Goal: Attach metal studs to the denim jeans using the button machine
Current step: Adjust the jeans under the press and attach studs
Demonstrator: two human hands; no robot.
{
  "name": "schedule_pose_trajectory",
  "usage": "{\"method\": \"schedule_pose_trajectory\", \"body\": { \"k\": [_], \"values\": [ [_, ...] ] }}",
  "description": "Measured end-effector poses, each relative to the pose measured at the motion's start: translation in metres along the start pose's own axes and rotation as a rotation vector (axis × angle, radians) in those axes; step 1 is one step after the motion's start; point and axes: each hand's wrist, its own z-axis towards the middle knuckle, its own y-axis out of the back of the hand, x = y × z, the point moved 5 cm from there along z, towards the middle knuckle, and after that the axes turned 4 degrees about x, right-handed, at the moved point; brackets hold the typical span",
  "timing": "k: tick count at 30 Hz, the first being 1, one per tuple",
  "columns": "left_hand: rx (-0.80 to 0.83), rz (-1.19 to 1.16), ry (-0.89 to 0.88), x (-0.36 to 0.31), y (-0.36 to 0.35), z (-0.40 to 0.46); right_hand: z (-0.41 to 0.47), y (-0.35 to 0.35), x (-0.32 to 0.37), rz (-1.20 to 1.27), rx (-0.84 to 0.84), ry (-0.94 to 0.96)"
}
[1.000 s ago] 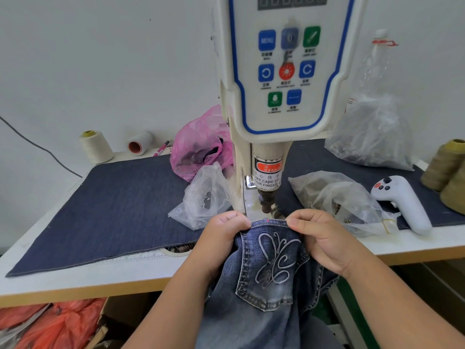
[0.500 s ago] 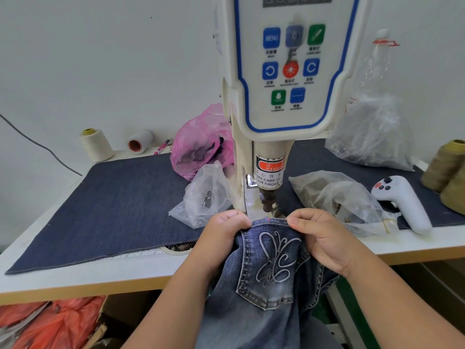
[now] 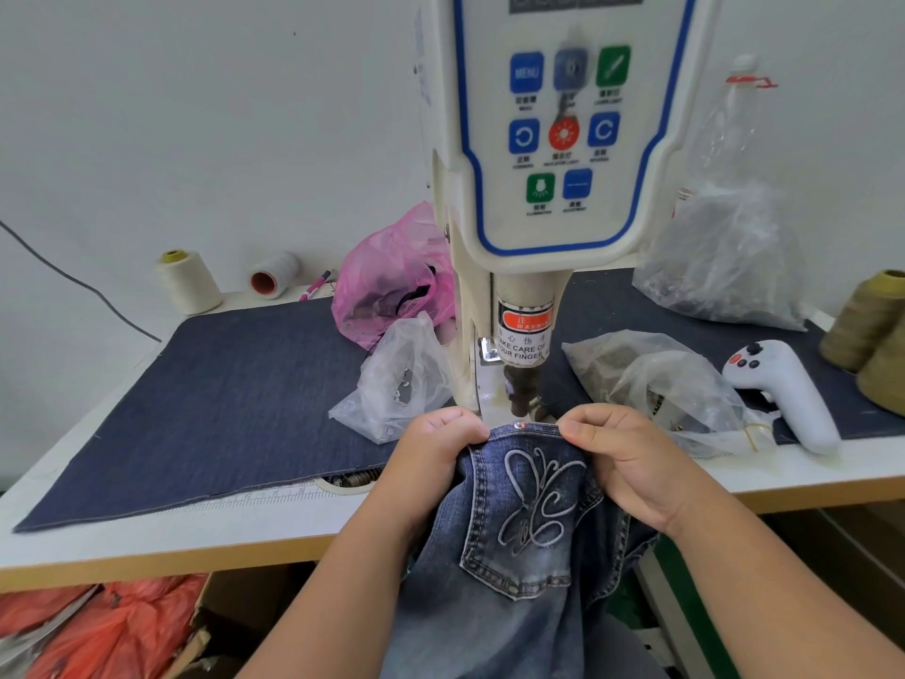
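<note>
Both hands held the denim jeans (image 3: 509,570) by the upper edge of a back pocket. The left hand (image 3: 433,455) had its fingers curled over the fabric at the pocket's left corner, thumb tucked against the seam; the right hand (image 3: 624,460) pinched the right corner, so each grip was closed on cloth. Between them the pocket edge lay stretched flat, and a small metal stud (image 3: 517,425) sat on that edge, just in front of the punch head (image 3: 521,392) of the button machine (image 3: 553,198). The pocket carried a pale embroidered butterfly (image 3: 538,497), and the rest of the jeans hung off the front of the bench (image 3: 161,541) toward the person's lap.

A dark denim sheet (image 3: 220,399) covered much of the bench. Left of the machine column lay a clear plastic bag (image 3: 399,384) and behind it a pink bag (image 3: 392,276). To the right were more clear bags (image 3: 666,384) and a white handheld controller (image 3: 783,394). Thread cones (image 3: 188,281) stood by the wall at the left, and olive ones (image 3: 867,325) at the far right.
</note>
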Motion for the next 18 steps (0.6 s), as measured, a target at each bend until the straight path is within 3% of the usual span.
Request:
{"method": "schedule_pose_trajectory", "body": {
  "k": [18],
  "values": [
    [0.006,-0.001,-0.028,-0.0044,-0.0015,-0.0007,-0.0015,-0.0012,0.0019,-0.02,-0.033,-0.001]
  ]
}}
